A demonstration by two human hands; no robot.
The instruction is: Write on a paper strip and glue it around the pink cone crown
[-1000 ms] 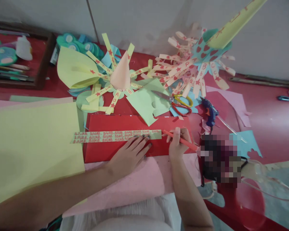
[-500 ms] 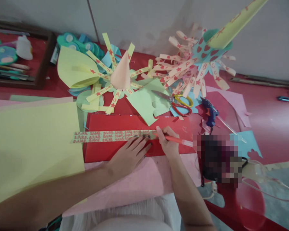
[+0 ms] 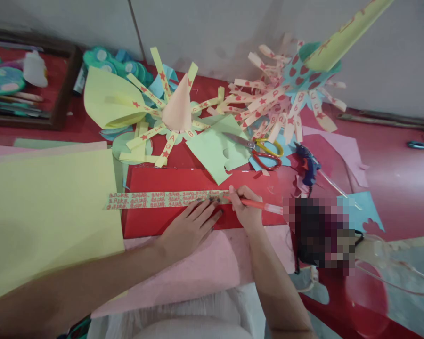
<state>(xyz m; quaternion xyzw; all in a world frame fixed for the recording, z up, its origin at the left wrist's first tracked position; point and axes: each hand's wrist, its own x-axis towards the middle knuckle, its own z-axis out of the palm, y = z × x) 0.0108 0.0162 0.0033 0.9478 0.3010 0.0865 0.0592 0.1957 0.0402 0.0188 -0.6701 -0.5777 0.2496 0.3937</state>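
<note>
A long green paper strip (image 3: 151, 199) with red writing lies across a red sheet (image 3: 183, 181). My left hand (image 3: 191, 225) lies flat with fingers stretched out, pressing the strip's right part down. My right hand (image 3: 246, 207) is closed round a red pen (image 3: 259, 205), whose tip touches the strip's right end just beside my left fingertips.
A yellow sheet (image 3: 45, 212) lies at left and a pink sheet (image 3: 205, 268) under my arms. Scissors (image 3: 259, 149), a blue glue gun (image 3: 308, 165), a light green cut sheet (image 3: 215, 148) and paper star crafts (image 3: 169, 113) sit behind. A blurred patch is at right.
My right hand has slid left along the strip with the pen, from past the strip's end onto it. My left hand has stayed put.
</note>
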